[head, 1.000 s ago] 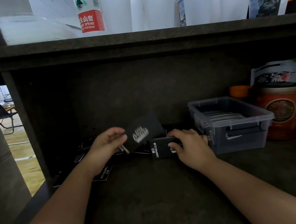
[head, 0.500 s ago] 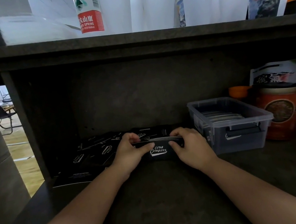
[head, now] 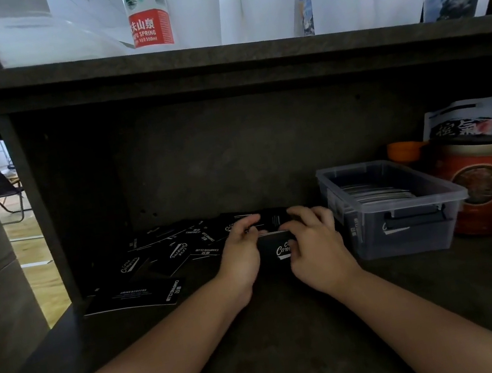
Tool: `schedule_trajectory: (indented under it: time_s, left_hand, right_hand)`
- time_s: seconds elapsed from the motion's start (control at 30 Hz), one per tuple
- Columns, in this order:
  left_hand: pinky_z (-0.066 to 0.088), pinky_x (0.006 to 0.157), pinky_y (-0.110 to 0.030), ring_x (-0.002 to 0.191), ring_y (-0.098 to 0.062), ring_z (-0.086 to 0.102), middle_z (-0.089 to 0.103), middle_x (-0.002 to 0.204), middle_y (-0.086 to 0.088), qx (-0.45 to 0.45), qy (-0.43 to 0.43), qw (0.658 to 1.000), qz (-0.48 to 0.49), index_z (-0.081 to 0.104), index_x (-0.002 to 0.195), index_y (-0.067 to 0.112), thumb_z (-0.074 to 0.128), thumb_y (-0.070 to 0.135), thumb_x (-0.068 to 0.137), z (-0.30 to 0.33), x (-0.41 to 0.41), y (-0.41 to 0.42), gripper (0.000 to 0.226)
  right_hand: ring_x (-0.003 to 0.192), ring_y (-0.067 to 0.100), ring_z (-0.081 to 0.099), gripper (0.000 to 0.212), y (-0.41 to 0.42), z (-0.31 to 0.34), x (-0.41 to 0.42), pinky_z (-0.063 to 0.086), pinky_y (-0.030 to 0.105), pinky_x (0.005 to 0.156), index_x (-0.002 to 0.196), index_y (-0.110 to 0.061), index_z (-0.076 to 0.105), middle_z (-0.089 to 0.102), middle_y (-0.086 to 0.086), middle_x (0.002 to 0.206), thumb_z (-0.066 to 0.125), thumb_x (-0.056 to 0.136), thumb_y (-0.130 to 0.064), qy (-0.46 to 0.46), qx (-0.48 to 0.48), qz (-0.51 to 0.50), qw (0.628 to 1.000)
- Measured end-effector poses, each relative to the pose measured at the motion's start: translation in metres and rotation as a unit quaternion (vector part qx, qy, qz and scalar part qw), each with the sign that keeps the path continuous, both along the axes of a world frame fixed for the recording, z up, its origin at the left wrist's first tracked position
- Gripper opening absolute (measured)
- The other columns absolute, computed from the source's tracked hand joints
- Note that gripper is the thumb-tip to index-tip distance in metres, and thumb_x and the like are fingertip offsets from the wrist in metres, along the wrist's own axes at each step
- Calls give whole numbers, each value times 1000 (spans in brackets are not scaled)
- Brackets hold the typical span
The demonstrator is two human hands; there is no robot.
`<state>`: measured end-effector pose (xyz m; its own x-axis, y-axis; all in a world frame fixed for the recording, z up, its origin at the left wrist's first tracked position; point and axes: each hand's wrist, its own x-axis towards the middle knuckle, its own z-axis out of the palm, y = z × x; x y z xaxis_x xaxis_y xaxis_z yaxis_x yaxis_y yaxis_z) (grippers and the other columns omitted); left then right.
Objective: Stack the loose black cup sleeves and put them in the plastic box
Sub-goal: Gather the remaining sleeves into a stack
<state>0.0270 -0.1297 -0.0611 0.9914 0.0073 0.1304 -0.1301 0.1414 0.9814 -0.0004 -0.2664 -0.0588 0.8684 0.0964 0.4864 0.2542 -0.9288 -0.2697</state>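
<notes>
A small stack of black cup sleeves [head: 275,247] with white lettering stands on edge on the dark shelf, squeezed between both hands. My left hand [head: 242,251] grips its left end, fingers curled over the top. My right hand [head: 314,240] grips its right end. Several loose black sleeves [head: 171,249] lie scattered flat to the left, one larger sleeve [head: 133,296] nearest the shelf's front. The clear plastic box [head: 407,235] sits just right of my right hand, with flat sleeves lying inside it.
An orange-red round tin [head: 484,190] and a printed packet [head: 466,122] stand right of the box. The upper shelf [head: 218,58] hangs low overhead, carrying a water bottle [head: 147,11] and tall white cups. A shelf post [head: 34,200] bounds the left side.
My left hand carried one sleeve in from the left onto the stack in my right hand. Both hands have since closed in on the stack's ends.
</notes>
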Motion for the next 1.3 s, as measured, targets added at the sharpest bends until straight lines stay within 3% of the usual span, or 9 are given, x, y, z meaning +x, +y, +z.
schedule_trajectory:
  time_s: [0.23, 0.27, 0.33, 0.43, 0.6, 0.77, 1.0, 1.13, 1.3]
  left_hand:
    - [44, 92, -34, 109, -16, 55, 57, 116, 0, 219, -55, 973, -42, 51, 118, 28, 30, 46, 102, 7, 11, 23, 32]
    - [42, 98, -37, 115, -19, 53, 56, 120, 0, 299, -102, 949, 14, 51, 121, 27, 32, 44, 102, 6, 19, 31, 31]
    - [32, 109, -40, 131, -24, 39, 46, 141, -3, 515, -184, 827, 131, 44, 137, 24, 35, 42, 102, 1, 34, 50, 41]
    - [14, 116, -42, 146, -28, 10, 10, 162, -2, 680, -86, 718, 121, 24, 151, 31, 27, 54, 100, -6, 48, 73, 57]
    - [29, 108, -40, 132, -28, 31, 43, 141, -8, 648, -50, 732, 203, 45, 133, 17, 47, 60, 91, -5, 48, 78, 60]
    - [25, 111, -43, 140, -31, 20, 23, 155, -8, 637, 27, 751, 173, 29, 148, 17, 46, 64, 90, -7, 45, 82, 76]
    - [32, 104, -39, 130, -30, 32, 42, 141, -8, 575, -25, 789, 215, 47, 135, 20, 62, 57, 84, -2, 43, 89, 65]
    - [29, 107, -42, 136, -33, 25, 32, 151, -9, 647, 43, 738, 188, 42, 141, 18, 44, 67, 89, -4, 44, 89, 71]
    - [40, 97, -40, 123, -31, 42, 51, 131, -10, 543, -8, 799, 257, 50, 128, 17, 74, 52, 77, -3, 44, 97, 66]
  right_hand:
    - [120, 16, 39, 36, 3, 1, -2, 42, 46, 92, 127, -37, 45, 51, -9, 127, 45, 95, -52, 37, -1, 11, 999]
    - [120, 16, 40, 34, 3, 2, -2, 42, 46, 93, 124, -36, 47, 53, -8, 125, 46, 94, -52, 35, 7, 7, 999]
    - [119, 15, 41, 30, 4, 3, -2, 42, 46, 94, 120, -36, 50, 54, -8, 123, 49, 94, -51, 30, 17, 7, 999]
    - [118, 14, 43, 28, 1, 2, -3, 41, 46, 96, 117, -35, 53, 56, -9, 118, 51, 93, -50, 18, 27, 14, 999]
    - [114, 13, 42, 27, -5, 3, -3, 39, 46, 94, 115, -33, 55, 57, -11, 112, 53, 93, -48, -8, 21, -1, 1000]
    - [118, 16, 42, 32, -7, 1, -2, 41, 50, 96, 120, -32, 54, 57, -7, 117, 52, 93, -49, 15, 36, -10, 999]
    - [120, 16, 40, 31, -9, 0, 0, 38, 47, 97, 124, -31, 52, 54, -6, 122, 50, 96, -45, 15, 40, -10, 999]
    - [120, 15, 39, 32, -10, -1, 2, 38, 47, 97, 125, -31, 51, 53, -6, 123, 49, 96, -44, 17, 36, -10, 999]
    - [120, 15, 40, 29, -10, -1, 3, 39, 48, 97, 123, -31, 52, 53, -6, 123, 51, 96, -43, 15, 43, -12, 999]
